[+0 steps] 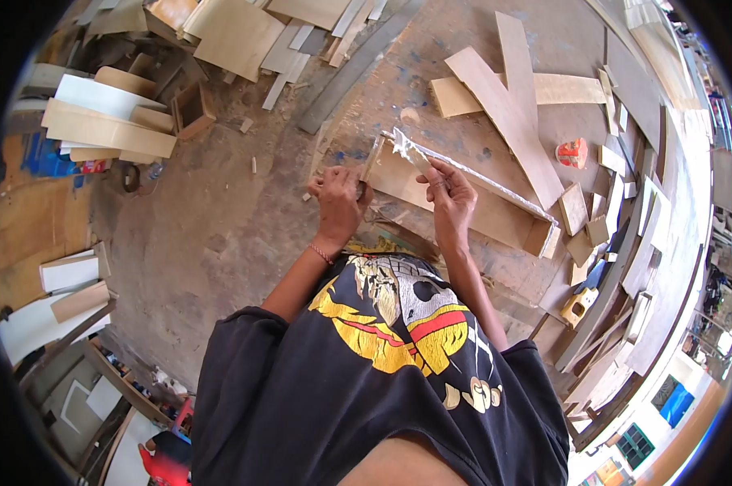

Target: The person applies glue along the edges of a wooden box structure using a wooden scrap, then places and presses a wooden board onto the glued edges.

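A long, narrow open wooden box [495, 219] lies on the workbench in front of me, with a line of white paste along its far edge. My left hand [340, 200] is closed on the near left corner of the box, its fingers curled over the end board. Between the fingers and thumb of my right hand [452, 198] is a thin spreader [404, 146], its tip coated in thick white paste. That tip is over the far left part of the box, beside the paste-covered edge. The spreader's grip end is mostly hidden by my fingers.
Crossed wooden boards [508, 121] lie beyond the box. A red and white tub [572, 153] stands to the right, among wood offcuts [574, 209] and a yellow block-like item [579, 308]. Stacked panels [111, 121] are at the left; a long dark strip [358, 69] lies at the back.
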The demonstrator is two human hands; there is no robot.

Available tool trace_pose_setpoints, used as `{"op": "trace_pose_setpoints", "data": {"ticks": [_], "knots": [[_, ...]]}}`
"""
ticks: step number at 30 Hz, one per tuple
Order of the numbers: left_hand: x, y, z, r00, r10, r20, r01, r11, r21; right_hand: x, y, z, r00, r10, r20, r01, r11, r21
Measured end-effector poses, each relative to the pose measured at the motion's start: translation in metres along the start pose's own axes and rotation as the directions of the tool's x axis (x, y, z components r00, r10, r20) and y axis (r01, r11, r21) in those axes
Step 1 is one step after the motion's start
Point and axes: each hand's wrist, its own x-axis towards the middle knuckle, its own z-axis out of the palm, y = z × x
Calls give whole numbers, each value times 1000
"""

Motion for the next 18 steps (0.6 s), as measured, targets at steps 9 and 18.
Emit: {"op": "trace_pose_setpoints", "data": {"ticks": [9, 18], "knots": [[-2, -1, 5, 997, 3, -75, -7, 999, -51, 5, 2, 19, 998, -44, 43, 52, 973, -224], [-2, -1, 5, 999, -22, -33, 21, 1000, -22, -4, -9, 9, 999, -40, -15, 31, 923, -384]]}}
